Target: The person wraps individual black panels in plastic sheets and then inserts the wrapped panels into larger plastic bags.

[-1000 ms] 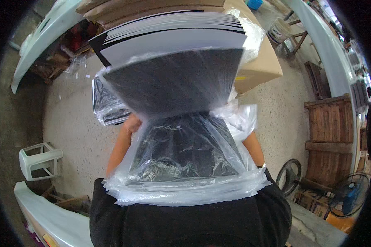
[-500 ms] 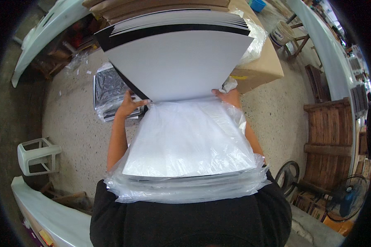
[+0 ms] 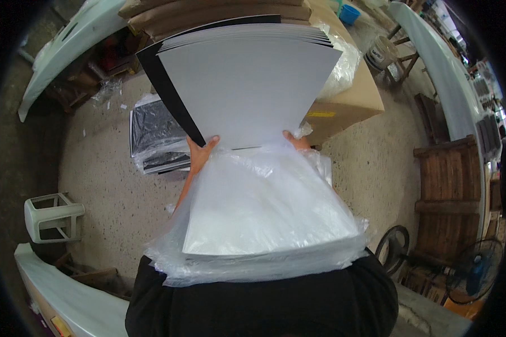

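A thick stack of grey-white boards point(image 3: 244, 84) stands tilted away from me, its upper edges fanned slightly. Behind it a black board point(image 3: 162, 84) shows along the left side and top. My left hand point(image 3: 201, 153) grips the lower left corner, thumb over the front face. At the lower right, my right hand point(image 3: 297, 140) holds the opposite edge, its thumb also in front; its other fingers are hidden. The lower end of the stack meets clear plastic bags point(image 3: 270, 208) piled against my body. Whether that end is inside the top bag I cannot tell.
Beyond the boards is a brown cardboard box point(image 3: 351, 109) with crumpled clear plastic point(image 3: 346, 62) on it. Plastic-wrapped black boards point(image 3: 154, 129) lie on the floor at left. A white stool point(image 3: 53, 216) stands farther left. At right are a wooden crate point(image 3: 448, 185) and a fan point(image 3: 477, 269).
Both hands have shifted inward, and my left thumb now lies on the front face. The grey-white boards sit more evenly together, and more of the black board shows at left.
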The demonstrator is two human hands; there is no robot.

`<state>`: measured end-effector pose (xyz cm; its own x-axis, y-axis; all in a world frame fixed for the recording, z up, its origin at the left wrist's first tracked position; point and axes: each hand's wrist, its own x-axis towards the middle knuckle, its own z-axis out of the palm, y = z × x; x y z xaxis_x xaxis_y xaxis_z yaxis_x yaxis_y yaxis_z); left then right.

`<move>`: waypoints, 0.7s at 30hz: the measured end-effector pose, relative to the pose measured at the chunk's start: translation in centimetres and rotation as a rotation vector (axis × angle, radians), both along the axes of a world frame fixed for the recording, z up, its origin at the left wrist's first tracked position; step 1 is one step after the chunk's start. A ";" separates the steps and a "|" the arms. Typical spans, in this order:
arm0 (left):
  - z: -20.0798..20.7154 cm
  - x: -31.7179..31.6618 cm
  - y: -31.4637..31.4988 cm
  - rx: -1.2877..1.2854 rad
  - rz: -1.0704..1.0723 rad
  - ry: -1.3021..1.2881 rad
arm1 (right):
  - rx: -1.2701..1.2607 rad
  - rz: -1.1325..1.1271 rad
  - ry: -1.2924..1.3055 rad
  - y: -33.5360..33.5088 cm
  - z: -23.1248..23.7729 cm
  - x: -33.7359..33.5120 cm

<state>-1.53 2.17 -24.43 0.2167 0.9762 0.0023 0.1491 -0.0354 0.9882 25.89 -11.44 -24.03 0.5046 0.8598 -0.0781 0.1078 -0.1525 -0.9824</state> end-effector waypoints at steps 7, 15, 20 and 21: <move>5.1 -0.3 -2.4 -0.275 -0.238 -0.114 | -0.143 0.061 0.279 -2.4 -0.2 -0.4; 10.4 -4.8 2.4 -0.072 -0.793 0.744 | 0.132 -0.138 -0.570 -6.0 13.4 4.4; 27.7 0.5 -2.7 0.171 -0.721 0.147 | 0.557 0.185 0.479 -3.2 26.1 -2.9; 28.3 2.5 -3.7 0.370 -0.648 0.094 | 0.541 0.325 0.633 -1.9 27.0 -4.9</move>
<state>0.99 -1.52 3.83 0.7629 0.5926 0.2586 0.0685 -0.4719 0.8790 21.04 -13.31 2.98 0.2299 0.9527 0.1986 -0.5221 0.2930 -0.8010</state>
